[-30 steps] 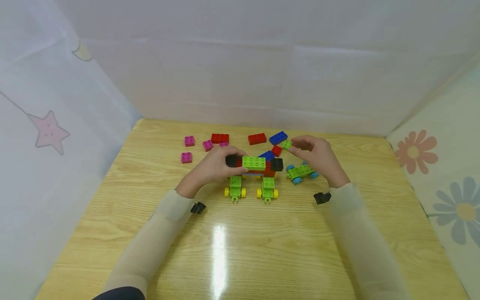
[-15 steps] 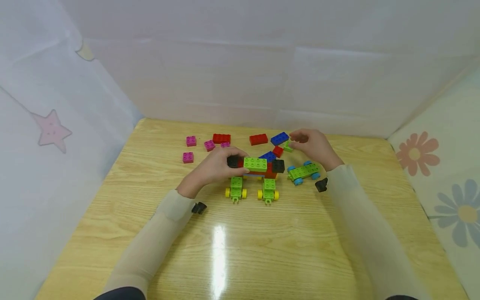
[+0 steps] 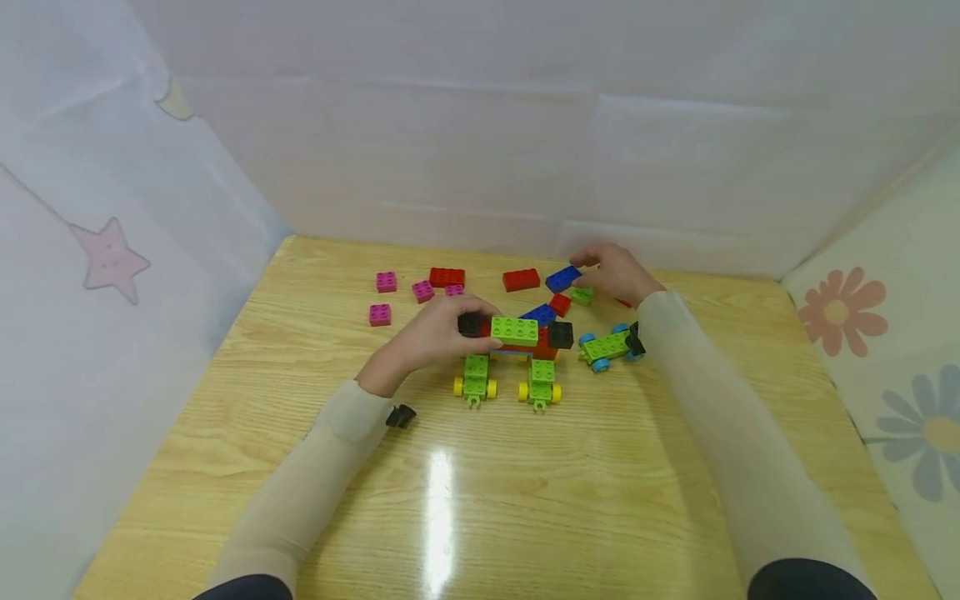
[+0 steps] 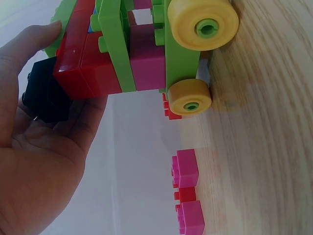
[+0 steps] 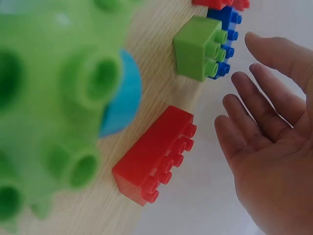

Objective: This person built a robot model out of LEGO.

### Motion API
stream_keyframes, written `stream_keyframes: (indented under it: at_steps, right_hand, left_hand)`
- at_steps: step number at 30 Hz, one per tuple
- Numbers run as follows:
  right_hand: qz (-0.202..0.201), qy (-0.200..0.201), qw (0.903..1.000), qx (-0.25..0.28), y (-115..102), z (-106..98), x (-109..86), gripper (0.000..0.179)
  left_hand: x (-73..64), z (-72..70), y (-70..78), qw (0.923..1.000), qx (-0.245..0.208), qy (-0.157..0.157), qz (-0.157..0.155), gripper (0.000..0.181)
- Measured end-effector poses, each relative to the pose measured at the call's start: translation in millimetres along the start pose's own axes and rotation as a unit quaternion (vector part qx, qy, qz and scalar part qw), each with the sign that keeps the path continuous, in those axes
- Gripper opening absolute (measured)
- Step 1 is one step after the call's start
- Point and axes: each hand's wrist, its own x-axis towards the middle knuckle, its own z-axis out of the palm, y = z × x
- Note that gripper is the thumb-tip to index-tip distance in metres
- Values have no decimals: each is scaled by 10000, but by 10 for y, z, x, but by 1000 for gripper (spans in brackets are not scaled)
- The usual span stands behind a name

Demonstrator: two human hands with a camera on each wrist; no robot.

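Cream sleeves [image 3: 307,483], black wrist pieces [image 3: 401,416], bare hands [image 3: 431,335]

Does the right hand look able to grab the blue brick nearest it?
Likely yes: the right hand is open, holding nothing, right beside the blue brick, and no other piece seems to lie between them.

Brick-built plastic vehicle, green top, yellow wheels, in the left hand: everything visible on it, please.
The glossy, plastic-looking brick-built vehicle is upright, topped by a bright-green eight-stud brick over red bricks. Black blocks sit at both ends. Below, the left wrist view shows a green plate, a magenta brick and yellow wheels with green hubs. The wheels seem to rest on the wood-grain table. The left hand grips one end, thumb on the top; its far side is hidden.
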Motion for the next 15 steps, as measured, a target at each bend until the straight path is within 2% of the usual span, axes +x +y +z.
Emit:
stream_keyframes:
  at_steps: [8, 15]
  right_hand:
    - [187, -225, 9982, -531, -7, -14, 196, 55]
    - [136, -253, 9959, -861, 0, 34, 248, 56]
  left_hand:
    - [10, 9, 6, 9999, 60, 1, 126, 44]
    - [13, 23, 7, 9999, 16, -38, 118, 45]
